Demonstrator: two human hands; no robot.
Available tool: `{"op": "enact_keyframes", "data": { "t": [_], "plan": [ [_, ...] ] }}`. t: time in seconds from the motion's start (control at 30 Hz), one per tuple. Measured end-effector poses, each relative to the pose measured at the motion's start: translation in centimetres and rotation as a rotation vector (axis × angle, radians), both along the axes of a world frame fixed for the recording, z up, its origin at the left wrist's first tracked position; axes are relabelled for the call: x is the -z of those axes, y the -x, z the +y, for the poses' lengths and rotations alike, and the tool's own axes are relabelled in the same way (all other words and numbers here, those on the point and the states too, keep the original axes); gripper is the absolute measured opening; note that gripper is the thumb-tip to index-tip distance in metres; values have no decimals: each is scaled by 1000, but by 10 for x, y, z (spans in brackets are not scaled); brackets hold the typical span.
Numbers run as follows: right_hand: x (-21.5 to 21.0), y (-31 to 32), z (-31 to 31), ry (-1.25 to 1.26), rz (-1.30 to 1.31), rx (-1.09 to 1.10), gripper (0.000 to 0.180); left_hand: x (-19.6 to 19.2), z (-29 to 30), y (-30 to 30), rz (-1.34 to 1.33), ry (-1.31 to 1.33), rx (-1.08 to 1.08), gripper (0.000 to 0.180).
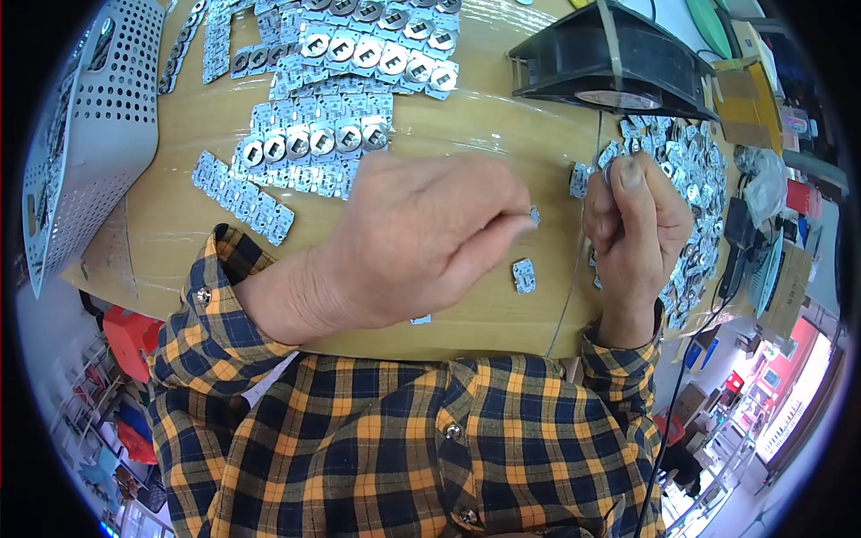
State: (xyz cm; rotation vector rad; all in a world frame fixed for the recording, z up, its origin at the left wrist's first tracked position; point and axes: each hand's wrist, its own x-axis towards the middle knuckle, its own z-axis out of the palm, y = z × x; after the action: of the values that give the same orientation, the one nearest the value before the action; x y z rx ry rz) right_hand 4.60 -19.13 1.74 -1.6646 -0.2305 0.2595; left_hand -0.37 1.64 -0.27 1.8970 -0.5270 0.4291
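Note:
My left hand [430,235] is closed in a pinch above the middle of the table, thumb against forefinger. At its fingertips shows the corner of a small pale blue circuit board [534,215]; the rest is hidden. To the right, my right hand [639,220] is closed too, its thumb pressing a small, greyish, round-edged metal piece [608,174] against the curled fingers. Just below and between the hands lies a loose circuit board [524,275]. Behind my right hand spreads a heap of similar boards [700,193], many with round metal parts.
Panels of joined boards with round metal holders [314,142] lie at the back left. A white perforated basket [117,99] stands at the left edge. A black fan-like device [610,58] sits at the back right. Cardboard boxes [749,103] and a cable line the right side.

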Motion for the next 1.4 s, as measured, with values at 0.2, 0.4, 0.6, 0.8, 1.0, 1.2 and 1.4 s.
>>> {"op": "enact_keyframes", "data": {
  "t": [0.2, 0.4, 0.6, 0.8, 1.0, 1.2, 1.4],
  "plan": [
    [-11, 5, 2, 67, -69, 38, 29, -4, 10, -4, 137, -60, -71, 17],
    [-9, 4, 2, 251, -250, -71, 23, -8, -11, 5, -11, -495, -7, 26],
    [-3, -1, -4, 385, -225, -150, 25, 13, -14, 4, -121, -506, -15, 23],
    [1, -1, -6, 449, -249, -150, 24, 2, -18, 6, -47, -513, -46, 22],
    [1, -1, -5, 434, -275, -148, 24, 11, -19, 6, -89, -544, -27, 23],
    [2, -1, -7, 475, -220, -191, 24, 13, -16, 4, -100, -493, -32, 23],
    [3, -6, -11, 540, -286, -220, 23, 0, -22, 11, -4, -418, 149, 29]
  ]
}}
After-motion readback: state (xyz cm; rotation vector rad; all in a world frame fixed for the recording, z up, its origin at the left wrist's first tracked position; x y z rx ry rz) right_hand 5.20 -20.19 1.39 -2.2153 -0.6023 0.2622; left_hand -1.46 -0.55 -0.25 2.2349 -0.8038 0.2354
